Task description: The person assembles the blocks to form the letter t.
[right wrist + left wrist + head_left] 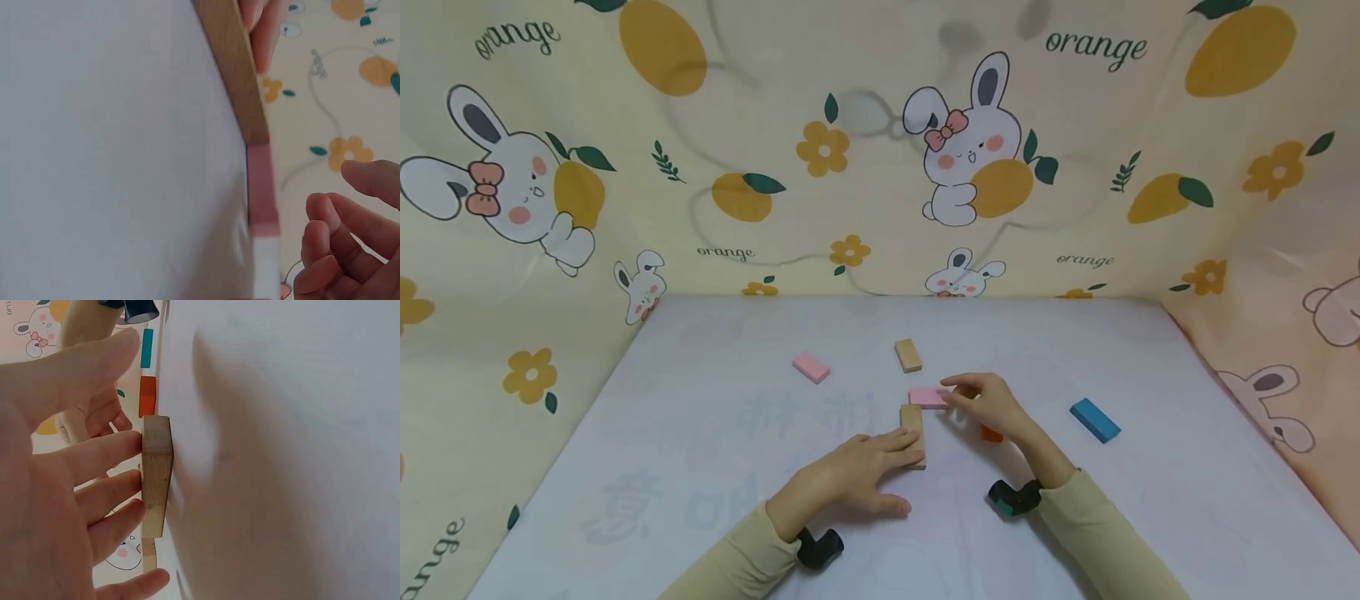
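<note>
In the head view, my left hand (859, 471) lies with spread, straight fingers on a natural wooden block (912, 417). Its fingertips touch the block's top in the left wrist view; they partly hide it, and I cannot tell if it is one piece or two end to end. A pink block (927, 397) lies crosswise at the far end of the wood, touching or nearly touching it. Just right of that pink block hovers my right hand (988, 404). The right wrist view shows its fingers (322, 237) loosely bent, holding nothing, apart from the pink block (262, 187).
Beneath the right hand sits an orange block (991, 433), partly covered. A blue block (1094, 420) lies farther right. Toward the back are another pink block (811, 367) and a second wooden block (907, 355). Printed cloth (865, 192) rises behind the white tabletop (700, 350).
</note>
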Demonstrator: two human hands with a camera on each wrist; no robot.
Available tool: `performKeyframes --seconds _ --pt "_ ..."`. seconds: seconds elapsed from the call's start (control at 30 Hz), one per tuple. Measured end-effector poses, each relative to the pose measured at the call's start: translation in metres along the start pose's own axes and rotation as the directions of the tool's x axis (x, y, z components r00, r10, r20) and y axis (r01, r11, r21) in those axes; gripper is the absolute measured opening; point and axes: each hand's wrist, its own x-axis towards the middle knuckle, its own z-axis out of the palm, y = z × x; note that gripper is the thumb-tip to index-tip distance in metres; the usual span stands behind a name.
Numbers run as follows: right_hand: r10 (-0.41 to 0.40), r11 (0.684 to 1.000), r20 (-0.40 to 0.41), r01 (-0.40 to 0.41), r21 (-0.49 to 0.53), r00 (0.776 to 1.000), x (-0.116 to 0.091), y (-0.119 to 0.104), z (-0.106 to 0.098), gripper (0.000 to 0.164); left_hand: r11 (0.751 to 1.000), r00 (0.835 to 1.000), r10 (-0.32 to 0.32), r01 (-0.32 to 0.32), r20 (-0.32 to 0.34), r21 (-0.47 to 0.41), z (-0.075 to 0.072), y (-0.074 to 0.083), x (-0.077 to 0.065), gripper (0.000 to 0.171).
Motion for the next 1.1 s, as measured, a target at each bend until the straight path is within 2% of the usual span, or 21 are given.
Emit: performKeyframes --seconds 0.13,0.27,0.4,0.53,0.67,0.73,0.83,0.97,1.1 --pt "-0.034 0.999 -0.018 0.033 -0.028 0.999 -0.006 -0.006 0.002 0.031 1.000 1.000 0.015 -0.015 -0.013 0.016 0.000 0.000 0.001 0.067" --pt "-0.114 0.990 -0.067 0.108 -0.087 0.991 -0.015 -0.012 0.007 0.027 0.999 0.999 0.029 -0.028 -0.027 0.021 0.000 0.000 0.000 0.067" --pt "-0.215 0.969 -0.092 0.200 -0.144 0.972 -0.025 -0.017 0.015 0.023 1.000 0.999 0.025 -0.024 -0.027 0.016 -0.001 0.000 0.001 0.067" --pt "-0.303 0.935 -0.079 0.280 -0.219 0.950 -0.031 -0.021 0.023 0.023 1.000 1.000 0.018 -0.017 -0.024 0.015 -0.001 0.000 0.002 0.068" --pt "-0.364 0.888 -0.019 0.341 -0.309 0.931 -0.034 -0.023 0.029 0.027 1.000 1.000 0.014 -0.014 -0.020 0.011 0.000 0.000 0.002 0.070" --pt "-0.362 0.879 0.026 0.351 -0.324 0.932 -0.035 -0.022 0.029 0.031 1.000 1.000 0.018 -0.018 -0.019 0.009 0.000 0.000 0.002 0.070" --pt "-0.338 0.883 0.121 0.359 -0.303 0.933 -0.037 -0.021 0.029 0.038 1.000 1.000 0.021 -0.021 -0.016 0.005 0.001 -0.001 0.001 0.069" --pt "-0.296 0.887 0.243 0.360 -0.289 0.924 -0.037 -0.020 0.028 0.050 1.000 1.000 0.020 -0.020 -0.013 0.002 0.001 -0.002 0.001 0.072" --pt "-0.250 0.894 0.307 0.341 -0.290 0.918 -0.036 -0.022 0.028 0.058 1.000 1.000 0.007 -0.007 -0.004 -0.012 0.002 -0.002 0.001 0.074"
